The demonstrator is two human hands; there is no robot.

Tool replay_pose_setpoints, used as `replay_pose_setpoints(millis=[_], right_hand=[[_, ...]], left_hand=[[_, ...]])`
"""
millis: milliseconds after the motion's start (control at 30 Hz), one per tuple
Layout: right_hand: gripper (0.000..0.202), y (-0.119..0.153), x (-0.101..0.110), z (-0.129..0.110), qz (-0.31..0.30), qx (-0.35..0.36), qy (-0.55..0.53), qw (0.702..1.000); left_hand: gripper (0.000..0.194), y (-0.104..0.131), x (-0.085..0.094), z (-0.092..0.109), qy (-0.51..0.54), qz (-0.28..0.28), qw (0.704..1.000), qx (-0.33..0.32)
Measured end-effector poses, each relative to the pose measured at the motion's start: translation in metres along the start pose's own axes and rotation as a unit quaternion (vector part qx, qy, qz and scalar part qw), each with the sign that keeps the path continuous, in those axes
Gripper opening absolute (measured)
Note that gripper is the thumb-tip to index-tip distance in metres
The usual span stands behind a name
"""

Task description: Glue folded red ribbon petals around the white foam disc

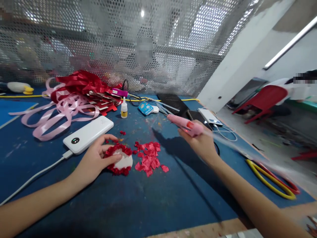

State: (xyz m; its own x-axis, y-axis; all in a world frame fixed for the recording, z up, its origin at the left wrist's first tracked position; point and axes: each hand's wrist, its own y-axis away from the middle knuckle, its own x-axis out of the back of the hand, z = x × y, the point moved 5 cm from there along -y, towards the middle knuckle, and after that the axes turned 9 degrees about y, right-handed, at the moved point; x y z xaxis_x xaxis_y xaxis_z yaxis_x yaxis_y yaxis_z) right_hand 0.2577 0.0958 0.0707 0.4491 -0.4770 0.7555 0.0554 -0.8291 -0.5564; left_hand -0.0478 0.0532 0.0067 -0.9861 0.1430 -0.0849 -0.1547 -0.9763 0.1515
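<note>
My left hand [99, 158] is closed on a round white disc [125, 162] edged with crumpled red ribbon petals [121, 171], the thumb lying across its top. In my right hand [201, 143], raised over the table, is a pink hot glue gun [184, 125] with a clear glue stick [223, 140] trailing from its back. The gun's nozzle points left, apart from the disc. A loose pile of red fabric pieces [150, 158] lies just right of the disc.
A white power bank [88, 135] with a cable lies beyond my left hand. Behind it are red and pink ribbons [81, 89] and a small glue bottle [124, 109]. Scissors [271, 180] lie at the right. A perforated metal screen [111, 43] stands along the back; a person [279, 84] sits far right.
</note>
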Motion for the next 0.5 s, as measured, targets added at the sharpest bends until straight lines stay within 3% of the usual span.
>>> replay_pose_setpoints(millis=[67,133,367,500], right_hand=[[0.011,0.014,0.009,-0.023,0.047,0.089,0.014,0.995],[0.007,0.028,0.01,-0.043,0.049,0.167,0.0,0.985],[0.024,0.059,-0.023,-0.078,-0.101,0.326,-0.03,0.94],[0.026,0.066,-0.032,-0.083,-0.119,0.364,-0.003,0.924]], left_hand=[[0.05,-0.001,0.002,0.0,0.01,0.021,1.0,-0.003],[0.051,-0.002,0.005,0.0,0.023,0.043,0.999,-0.006],[0.051,-0.004,0.007,0.0,0.057,0.052,0.997,-0.013],[0.051,-0.004,0.006,0.0,0.049,0.05,0.998,-0.011]])
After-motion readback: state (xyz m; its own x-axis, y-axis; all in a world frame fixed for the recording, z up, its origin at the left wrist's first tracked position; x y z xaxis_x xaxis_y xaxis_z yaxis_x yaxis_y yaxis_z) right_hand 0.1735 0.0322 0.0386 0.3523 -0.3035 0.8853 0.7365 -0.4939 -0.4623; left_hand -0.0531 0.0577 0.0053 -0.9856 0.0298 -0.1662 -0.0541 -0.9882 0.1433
